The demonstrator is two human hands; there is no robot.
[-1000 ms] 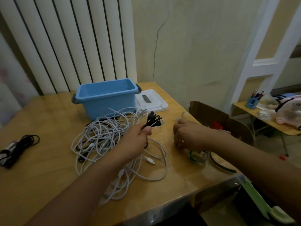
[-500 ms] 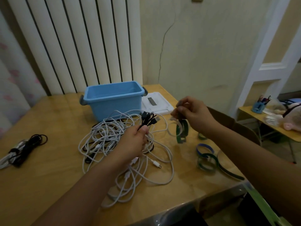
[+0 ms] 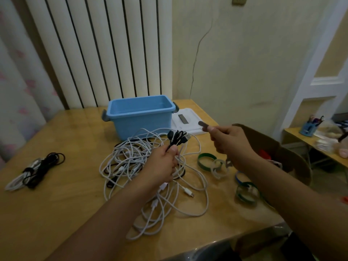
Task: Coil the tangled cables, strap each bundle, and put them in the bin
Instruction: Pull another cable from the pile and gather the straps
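Holding a bunch of black plugs (image 3: 177, 138), the left hand (image 3: 163, 166) has its fingers curled tight around the black cable just below them. The plugs stick up and lean a little to the right. Under that hand, the white cables (image 3: 150, 166) lie in a big messy pile on the table (image 3: 56, 204).

The right hand (image 3: 228, 141) pinches a strap (image 3: 204, 126) between thumb and fingers. One end of the strap pokes out to the left, toward the plugs. The strap is just to the right of the plugs and a bit higher, with a gap between them. I think the strap must go left and down to wrap the black cable, so the right hand is the one to move.

More straps (image 3: 207, 161) lie in loops on the table, under the right arm. The bin (image 3: 139, 119) sits behind the pile, and I see nothing in it.
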